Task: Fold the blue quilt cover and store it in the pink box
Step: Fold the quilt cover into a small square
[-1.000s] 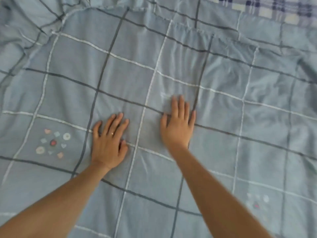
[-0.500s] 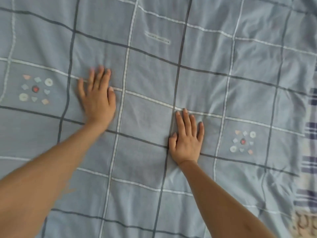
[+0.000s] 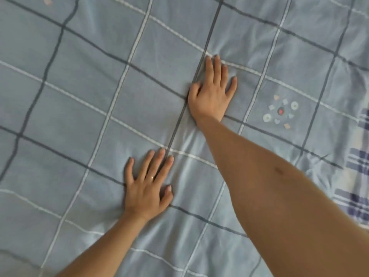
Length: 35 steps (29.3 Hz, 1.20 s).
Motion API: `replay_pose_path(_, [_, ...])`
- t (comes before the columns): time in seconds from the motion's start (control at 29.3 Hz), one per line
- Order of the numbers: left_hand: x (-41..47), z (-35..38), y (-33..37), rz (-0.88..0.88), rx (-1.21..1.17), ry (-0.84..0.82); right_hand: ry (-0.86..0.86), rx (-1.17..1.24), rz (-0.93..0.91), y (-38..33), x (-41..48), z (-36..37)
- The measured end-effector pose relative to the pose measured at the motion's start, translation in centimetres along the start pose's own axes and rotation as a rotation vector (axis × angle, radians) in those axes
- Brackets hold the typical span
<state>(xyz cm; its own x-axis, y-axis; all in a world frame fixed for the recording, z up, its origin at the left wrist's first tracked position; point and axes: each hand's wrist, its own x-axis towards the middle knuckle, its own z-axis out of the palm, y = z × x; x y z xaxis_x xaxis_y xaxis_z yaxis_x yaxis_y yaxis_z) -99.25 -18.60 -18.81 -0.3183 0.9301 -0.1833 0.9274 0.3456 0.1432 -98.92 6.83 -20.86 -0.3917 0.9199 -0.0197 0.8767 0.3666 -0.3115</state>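
The blue quilt cover (image 3: 83,108), checked with dark and white lines, lies spread flat and fills nearly the whole view. My left hand (image 3: 146,188) lies palm down on it near the lower middle, fingers straight, a ring on one finger. Farther away my right hand (image 3: 212,92) also presses flat on the cloth, fingers spread, beside a dark stripe. Neither hand holds the fabric. A small printed motif (image 3: 280,111) of shapes sits to the right of my right hand. The pink box is not in view.
A plaid sheet (image 3: 357,176) in dark blue and white shows past the cover's right edge. Soft wrinkles run through the cloth around my right forearm and below my left wrist.
My left hand has come nearer and toward the middle; my right hand has slid away across the cloth. Both stay flat. The view has shifted, with the motif now at the right.
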Motion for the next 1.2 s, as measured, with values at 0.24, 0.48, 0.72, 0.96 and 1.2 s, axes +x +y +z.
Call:
replay_pose_path(0.24, [0.6, 0.8, -0.9, -0.033, 0.041, 0.125, -0.131, -0.068, -0.209, -0.2, -0.2, -0.8])
replay_pose_path(0.48, [-1.4, 2.4, -0.2, -0.006, 0.01, 0.169, -0.105, -0.095, -0.307, 9.2, -23.2, -2.1])
replay_pose_path(0.72, [-9.4, 3.5, 5.3, -0.213, 0.007, 0.052, -0.206, -0.118, 0.046, 18.6, -46.3, -5.8])
replay_pose_path(0.96, [-31.8, 7.6, 9.3, 0.286, 0.085, -0.194, -0.164, 0.052, 0.688, 19.0, -59.0, -8.5])
replay_pose_path(1.2, [-34.6, 6.2, 4.9, 0.55, 0.023, -0.132, -0.06, 0.531, 1.058, 19.1, -59.1, -12.0])
